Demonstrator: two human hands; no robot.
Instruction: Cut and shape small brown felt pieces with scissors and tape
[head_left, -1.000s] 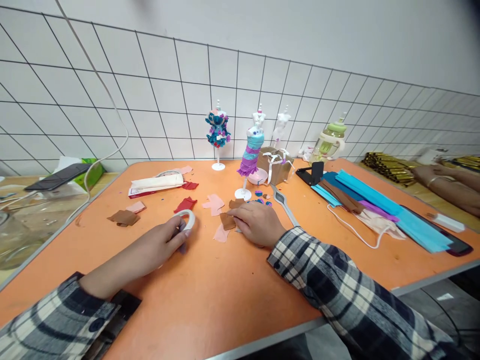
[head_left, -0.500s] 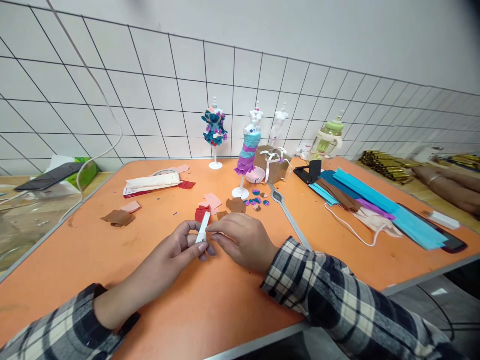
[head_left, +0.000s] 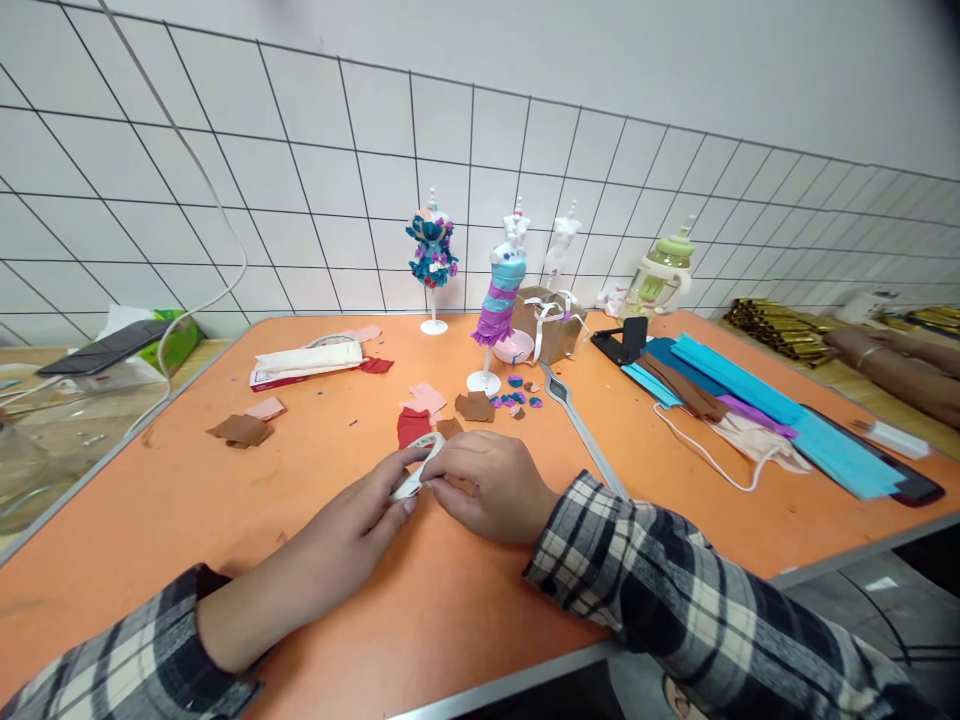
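My left hand (head_left: 367, 520) grips a narrow white ring that looks like a roll of tape (head_left: 409, 486), with the thumb in front and the fingers over the far side. The fingertips of my right hand (head_left: 491, 485) pinch at the roll's right edge; whether they hold a loose tape end is hidden. Just beyond lie red crepe paper (head_left: 413, 428), pink paper (head_left: 426, 398) and brown paper scraps (head_left: 475, 406). Behind these stands a small white dress form (head_left: 501, 290) wrapped in blue and purple crepe paper.
Another decorated dress form (head_left: 433, 262) stands at the back, near a pink bowl (head_left: 514, 347) and a brown box (head_left: 553, 325). A grey strap (head_left: 581, 430), crepe strips (head_left: 750, 385) and a phone (head_left: 921, 487) lie right. A bottle (head_left: 664, 270) stands behind. Another person's arms (head_left: 900, 370) rest far right.
The tape roll has turned from nearly edge-on to tilted, so its ring shape shows. My left hand has rolled over it, back of the hand upward. The right hand stays close.
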